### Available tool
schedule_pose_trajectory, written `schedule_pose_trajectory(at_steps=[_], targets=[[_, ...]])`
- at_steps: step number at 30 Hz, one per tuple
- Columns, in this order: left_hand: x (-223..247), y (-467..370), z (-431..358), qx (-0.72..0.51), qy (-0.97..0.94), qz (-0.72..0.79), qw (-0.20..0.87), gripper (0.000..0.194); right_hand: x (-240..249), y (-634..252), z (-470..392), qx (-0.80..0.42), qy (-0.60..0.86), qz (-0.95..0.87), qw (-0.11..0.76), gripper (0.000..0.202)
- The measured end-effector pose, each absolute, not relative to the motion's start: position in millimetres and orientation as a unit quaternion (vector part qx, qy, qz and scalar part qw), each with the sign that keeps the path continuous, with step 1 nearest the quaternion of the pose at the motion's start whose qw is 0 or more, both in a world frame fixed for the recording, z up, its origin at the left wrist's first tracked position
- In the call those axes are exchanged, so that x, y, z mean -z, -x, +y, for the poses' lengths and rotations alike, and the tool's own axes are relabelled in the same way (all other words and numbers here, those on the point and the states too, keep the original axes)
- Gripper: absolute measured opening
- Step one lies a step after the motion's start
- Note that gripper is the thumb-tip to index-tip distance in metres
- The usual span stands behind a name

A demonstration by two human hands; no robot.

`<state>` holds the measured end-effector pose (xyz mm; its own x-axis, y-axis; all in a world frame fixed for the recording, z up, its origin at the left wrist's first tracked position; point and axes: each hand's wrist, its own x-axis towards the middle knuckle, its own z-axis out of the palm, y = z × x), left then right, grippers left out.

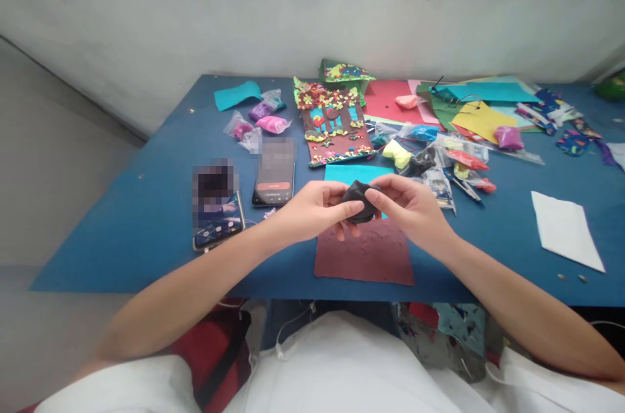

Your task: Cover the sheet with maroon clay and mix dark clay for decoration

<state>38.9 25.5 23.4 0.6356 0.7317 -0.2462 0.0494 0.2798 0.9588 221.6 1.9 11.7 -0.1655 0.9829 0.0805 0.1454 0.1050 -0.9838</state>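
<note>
A lump of black clay [360,200] is held up between both hands, over the middle of the work area. My left hand [326,208] grips its left side, with the thumb across the front. On its right side, my right hand [404,203] presses with the thumb, and its fingers are partly hidden behind the lump. Under the hands lies a brown textured sheet [364,260], with a bright blue sheet [342,173] at its upper edge. Just beyond stands a decorated brown panel [336,129] covered in small colourful clay pieces.
Two phones [274,172] [218,211] lie to the left, near bagged pink and purple clay [272,124]. Several clay bags [466,159], tools and coloured papers [483,120] spread across the right. A white sheet [566,229] lies at the far right.
</note>
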Motion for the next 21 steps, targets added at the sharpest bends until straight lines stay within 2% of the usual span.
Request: schedule_pose_trajectory(at_steps=[6, 11, 13, 17, 21], targets=[[-26, -40, 19, -0.215, -0.601, 0.37, 0.675, 0.013, -8, -224, 0, -0.384, 0.449, -0.697, 0.406, 0.03], [-25, -42, 16, -0.216, -0.602, 0.362, 0.678, 0.017, -7, -225, -1, -0.352, 0.416, -0.732, 0.41, 0.02], [-24, -42, 16, -0.225, -0.592, 0.356, 0.687, 0.023, -6, -225, -3, -0.346, 0.413, -0.731, 0.419, 0.023], [-24, -40, 16, -0.25, -0.573, 0.343, 0.701, 0.034, -3, -226, -5, -0.346, 0.404, -0.736, 0.42, 0.04], [-22, -40, 16, -0.286, -0.538, 0.352, 0.711, 0.031, 3, -229, -3, -0.192, 0.39, -0.811, 0.391, 0.046]])
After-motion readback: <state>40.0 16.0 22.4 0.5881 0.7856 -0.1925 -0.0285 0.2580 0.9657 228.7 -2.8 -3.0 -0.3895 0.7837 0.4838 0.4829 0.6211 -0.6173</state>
